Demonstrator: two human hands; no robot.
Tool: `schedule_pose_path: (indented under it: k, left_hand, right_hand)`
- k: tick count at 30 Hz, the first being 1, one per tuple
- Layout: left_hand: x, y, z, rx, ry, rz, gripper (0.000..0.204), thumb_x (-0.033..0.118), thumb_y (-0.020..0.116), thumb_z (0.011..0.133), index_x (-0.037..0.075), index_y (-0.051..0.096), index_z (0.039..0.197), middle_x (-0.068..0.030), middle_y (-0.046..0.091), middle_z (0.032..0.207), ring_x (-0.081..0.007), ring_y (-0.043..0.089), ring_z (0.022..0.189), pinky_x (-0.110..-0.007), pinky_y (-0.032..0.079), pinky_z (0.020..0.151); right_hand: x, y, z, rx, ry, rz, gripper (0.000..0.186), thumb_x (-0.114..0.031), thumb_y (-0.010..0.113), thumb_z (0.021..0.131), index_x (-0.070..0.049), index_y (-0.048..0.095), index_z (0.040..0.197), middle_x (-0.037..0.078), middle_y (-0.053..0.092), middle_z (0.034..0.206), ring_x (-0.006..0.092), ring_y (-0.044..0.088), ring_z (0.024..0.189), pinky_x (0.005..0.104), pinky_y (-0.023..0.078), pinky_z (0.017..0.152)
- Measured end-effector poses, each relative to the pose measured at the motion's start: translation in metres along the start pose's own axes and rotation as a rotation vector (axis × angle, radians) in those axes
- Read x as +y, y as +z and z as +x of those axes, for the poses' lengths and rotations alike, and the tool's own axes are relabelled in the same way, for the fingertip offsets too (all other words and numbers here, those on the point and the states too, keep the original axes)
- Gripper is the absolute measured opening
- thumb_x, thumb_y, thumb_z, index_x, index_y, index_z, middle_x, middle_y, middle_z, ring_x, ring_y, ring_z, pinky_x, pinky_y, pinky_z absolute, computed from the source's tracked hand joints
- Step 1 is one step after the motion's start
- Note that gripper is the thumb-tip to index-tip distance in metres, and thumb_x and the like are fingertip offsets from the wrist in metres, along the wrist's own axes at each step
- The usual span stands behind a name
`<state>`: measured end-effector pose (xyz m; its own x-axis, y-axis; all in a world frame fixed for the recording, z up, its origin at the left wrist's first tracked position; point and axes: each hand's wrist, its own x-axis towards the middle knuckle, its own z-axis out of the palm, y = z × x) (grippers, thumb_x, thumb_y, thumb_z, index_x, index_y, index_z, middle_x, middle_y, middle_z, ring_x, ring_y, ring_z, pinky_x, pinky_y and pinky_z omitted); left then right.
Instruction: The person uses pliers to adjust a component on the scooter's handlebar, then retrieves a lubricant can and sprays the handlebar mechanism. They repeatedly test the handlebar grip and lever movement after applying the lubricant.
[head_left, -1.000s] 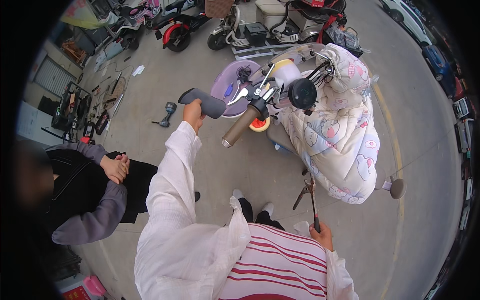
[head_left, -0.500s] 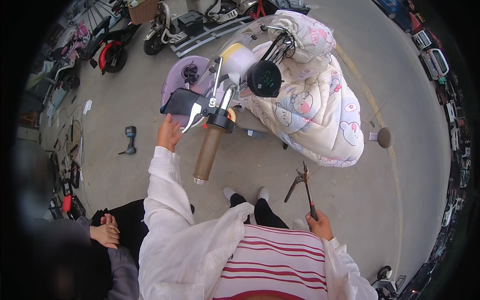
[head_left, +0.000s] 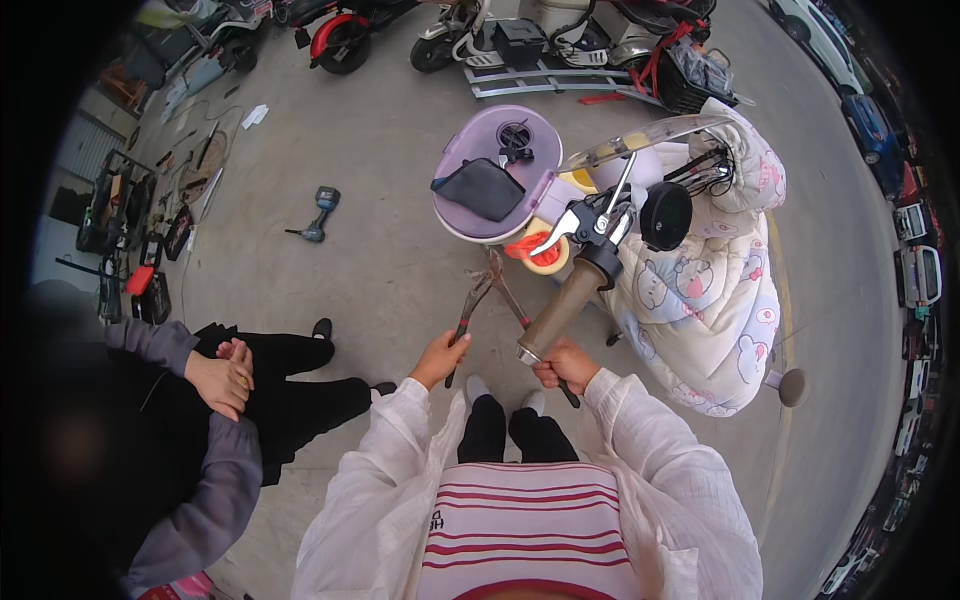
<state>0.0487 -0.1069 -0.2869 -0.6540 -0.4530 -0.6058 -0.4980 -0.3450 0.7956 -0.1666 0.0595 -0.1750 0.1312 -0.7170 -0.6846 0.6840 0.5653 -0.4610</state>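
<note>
A pair of long-handled pliers (head_left: 470,308) with dark, red-marked handles is held in front of me, jaws pointing away and handles spread. My left hand (head_left: 438,361) is closed round the left handle. Round the other handle is my right hand (head_left: 566,366), partly behind the end of a brown handlebar grip (head_left: 562,312). Above that grip sits a silver brake lever (head_left: 556,232). Just beyond the jaws are a yellow ring-shaped holder (head_left: 546,262) with something red in it and a lilac basket lid (head_left: 535,130) bearing a dark pouch (head_left: 478,190).
A quilted cream cover (head_left: 690,310) drapes the scooter's right side near a round black display (head_left: 666,216). A cordless drill (head_left: 320,212) lies on the floor. At left stands a person with clasped hands (head_left: 222,378). Scooters and a metal rack (head_left: 560,80) are behind.
My left hand has left the brake lever area and come back to grip one plier handle. My right hand has brought the pliers left, under the handlebar grip. The view has shifted left.
</note>
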Motion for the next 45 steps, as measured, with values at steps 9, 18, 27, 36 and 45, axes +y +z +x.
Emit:
schedule_pose_path:
  k: [9, 18, 27, 36, 45]
  left_hand:
    - [0.133, -0.031, 0.091, 0.446, 0.257, -0.211, 0.029, 0.038, 0.053, 0.096, 0.013, 0.046, 0.083, 0.0043, 0.043, 0.061, -0.0048, 0.033, 0.041, -0.023, 0.025, 0.036]
    - [0.227, -0.009, 0.244, 0.425, 0.083, -0.268, 0.034, 0.034, 0.054, 0.096, 0.008, 0.053, 0.075, 0.0015, 0.045, 0.056, -0.0107, 0.036, 0.041, -0.030, 0.025, 0.036]
    - [0.209, -0.020, 0.342, 0.553, 0.228, 0.107, 0.024, 0.022, 0.059, 0.086, -0.002, 0.062, 0.089, -0.0114, 0.062, 0.071, -0.0238, 0.058, 0.061, -0.038, 0.047, 0.057]
    - [0.230, -0.024, 0.227, 0.340, 0.325, 0.162, 0.033, 0.021, 0.052, 0.093, 0.000, 0.058, 0.118, -0.0097, 0.064, 0.107, -0.0205, 0.061, 0.098, -0.035, 0.049, 0.083]
    - [0.252, 0.027, -0.090, -0.344, -0.158, -0.146, 0.044, 0.044, 0.047, 0.095, 0.002, 0.058, 0.103, -0.0115, 0.065, 0.092, -0.0172, 0.064, 0.079, -0.031, 0.052, 0.075]
  right_hand:
    - [-0.058, -0.021, 0.129, 0.431, -0.720, -0.950, 0.042, -0.018, 0.059, 0.090, 0.000, 0.047, 0.126, 0.004, 0.051, 0.075, 0.0160, 0.051, 0.066, 0.0293, 0.042, 0.060]
    - [-0.109, -0.042, 0.192, 0.601, -0.819, -0.440, 0.039, -0.008, 0.049, 0.092, 0.002, 0.049, 0.130, 0.009, 0.063, 0.087, 0.0131, 0.060, 0.075, 0.0277, 0.050, 0.067]
    - [-0.152, -0.072, 0.240, 0.743, -1.058, -0.394, 0.019, -0.008, 0.045, 0.092, 0.002, 0.053, 0.106, 0.007, 0.059, 0.082, 0.0131, 0.054, 0.066, 0.0268, 0.045, 0.057]
    - [-0.123, -0.082, 0.197, 0.724, -0.861, -0.285, 0.037, -0.018, 0.057, 0.091, 0.006, 0.051, 0.119, 0.011, 0.063, 0.095, 0.0190, 0.060, 0.083, 0.0321, 0.049, 0.074]
    - [-0.053, -0.001, -0.026, -0.317, -0.513, 0.351, 0.038, -0.031, 0.057, 0.093, -0.002, 0.055, 0.118, 0.013, 0.059, 0.113, 0.0215, 0.058, 0.102, 0.0364, 0.049, 0.084]
